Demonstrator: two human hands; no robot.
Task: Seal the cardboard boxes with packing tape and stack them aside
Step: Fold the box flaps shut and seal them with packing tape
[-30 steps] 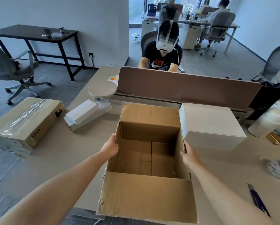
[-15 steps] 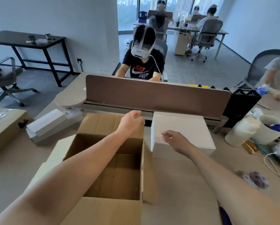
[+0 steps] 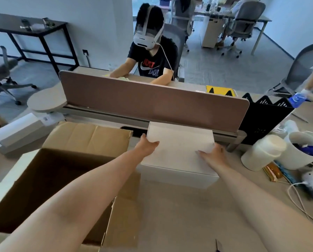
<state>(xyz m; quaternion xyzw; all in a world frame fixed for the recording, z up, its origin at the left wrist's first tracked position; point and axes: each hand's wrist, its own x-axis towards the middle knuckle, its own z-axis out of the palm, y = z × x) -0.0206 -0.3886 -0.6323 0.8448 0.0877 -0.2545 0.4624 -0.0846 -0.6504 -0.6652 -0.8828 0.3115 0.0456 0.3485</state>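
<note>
— How many boxes do you count?

— Two in reach. Near left I see one open cardboard box (image 3: 61, 179), its near edge cut off. Just beyond, one white box (image 3: 179, 148) sits closed on the desk (image 3: 170, 206).

— And the hands?

— Both on the white box: my left hand (image 3: 147, 145) clasps its left edge, my right hand (image 3: 212, 155) its right corner, thumbs on top, fingers hidden. Far right, two white containers (image 3: 262, 151), contents unclear.

Cardboard box (image 3: 88, 137) cut off at bottom edge — left hand (image 3: 146, 148) fingers mostly hidden beside white box (image 3: 179, 146).
</note>
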